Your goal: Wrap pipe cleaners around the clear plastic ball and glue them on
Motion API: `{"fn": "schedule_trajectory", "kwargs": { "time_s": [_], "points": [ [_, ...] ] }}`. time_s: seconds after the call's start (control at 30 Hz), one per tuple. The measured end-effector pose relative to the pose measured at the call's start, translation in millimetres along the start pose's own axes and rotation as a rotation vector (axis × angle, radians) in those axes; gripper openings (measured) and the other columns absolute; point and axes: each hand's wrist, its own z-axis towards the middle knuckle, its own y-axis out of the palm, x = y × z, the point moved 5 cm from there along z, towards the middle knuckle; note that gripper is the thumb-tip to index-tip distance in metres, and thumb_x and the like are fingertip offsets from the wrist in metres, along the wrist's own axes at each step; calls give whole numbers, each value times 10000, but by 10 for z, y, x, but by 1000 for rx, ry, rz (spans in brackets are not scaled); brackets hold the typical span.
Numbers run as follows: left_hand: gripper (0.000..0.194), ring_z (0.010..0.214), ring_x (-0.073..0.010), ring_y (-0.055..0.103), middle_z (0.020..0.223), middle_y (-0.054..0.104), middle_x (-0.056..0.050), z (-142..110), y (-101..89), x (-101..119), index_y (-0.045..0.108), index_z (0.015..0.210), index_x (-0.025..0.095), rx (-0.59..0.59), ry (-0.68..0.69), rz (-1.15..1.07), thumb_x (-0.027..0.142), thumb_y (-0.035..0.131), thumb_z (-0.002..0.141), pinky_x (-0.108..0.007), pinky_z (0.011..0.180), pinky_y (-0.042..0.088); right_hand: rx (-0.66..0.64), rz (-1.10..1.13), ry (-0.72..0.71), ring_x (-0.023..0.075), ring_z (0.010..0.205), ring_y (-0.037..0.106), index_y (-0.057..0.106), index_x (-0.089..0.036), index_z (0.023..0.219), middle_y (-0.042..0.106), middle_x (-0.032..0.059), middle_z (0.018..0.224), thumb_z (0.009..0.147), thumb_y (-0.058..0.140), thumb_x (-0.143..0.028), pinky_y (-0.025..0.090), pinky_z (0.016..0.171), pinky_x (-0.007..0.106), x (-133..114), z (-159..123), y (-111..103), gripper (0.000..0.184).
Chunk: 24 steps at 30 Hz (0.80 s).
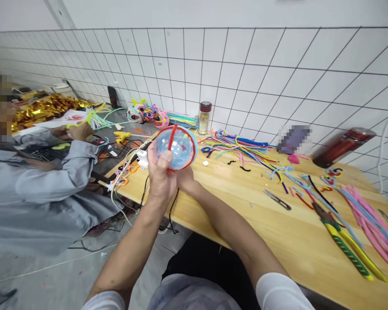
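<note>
At the left, pale fuzzy sticks (100, 118) are held by a co-worker's hand (80, 130); next, the clear ball (183, 146) is held up above the near-left part of the table (233, 189), gripped by the left hand (161, 176), whose thumb is pressed on its near side across a red strip (172, 142); to the right, the right hand (185, 178) is partly hidden under and behind the ball, so its grip cannot be told; farther right, pliers (342, 241) are laid on the table. The ball is judged light, thin-walled and fairly stiff, slippery where smooth and easily dented; it is best taken by the rim, with light, spread pressure; the strip is judged soft and bendable, best pinned by a fingertip.
</note>
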Motion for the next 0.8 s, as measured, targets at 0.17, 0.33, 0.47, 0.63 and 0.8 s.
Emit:
{"fn": "schedule_trajectory", "kwargs": {
  "time_s": [0.17, 0.33, 0.47, 0.63, 0.8],
  "points": [
    [738, 1390, -345, 585, 1229, 681, -38, 249, 214, 260, 636, 1260, 259, -109, 20, 49, 655, 871, 683, -487, 1110, 530, -21, 64, 70, 312, 1272, 631, 508, -123, 1531, 695, 211, 1380, 996, 518, -163, 470, 1114, 473, 491, -320, -67, 537],
    [696, 1284, -289, 611, 1165, 692, 1, 631, 449, 254, 659, 1158, 266, -207, 84, 25, 610, 940, 622, -465, 1101, 538, 118, 428, 128, 266, 1337, 593, 424, -210, 1604, 604, 149, 1515, 980, 537, -244, 436, 1175, 467, 1355, -1401, -584, 635],
    [747, 1042, -234, 691, 1117, 704, -30, 673, 580, -591, 636, 1143, 230, -269, -152, 115, 543, 966, 549, -384, 910, 600, 273, 889, 221, 237, 1103, 677, 519, -276, 1499, 709, 72, 1238, 931, 633, -430, 534, 1015, 419, 1888, -2307, -863, 599],
    [689, 940, -213, 686, 1010, 698, -28, 129, 748, -1798, 623, 1044, 218, -328, -394, 282, 486, 960, 506, -322, 845, 570, 531, 1021, 382, 207, 878, 621, 677, -236, 991, 651, 28, 927, 829, 657, -393, 535, 901, 381, 2134, -2685, -998, 226],
    [754, 1067, -245, 678, 1140, 696, -53, -268, 788, -2245, 608, 1167, 231, -477, -430, 309, 483, 955, 547, -338, 925, 545, 604, 878, 440, 190, 802, 571, 721, -219, 1049, 610, 11, 836, 924, 632, -551, 520, 819, 347, 2133, -2560, -1235, 365]
  ]
}}
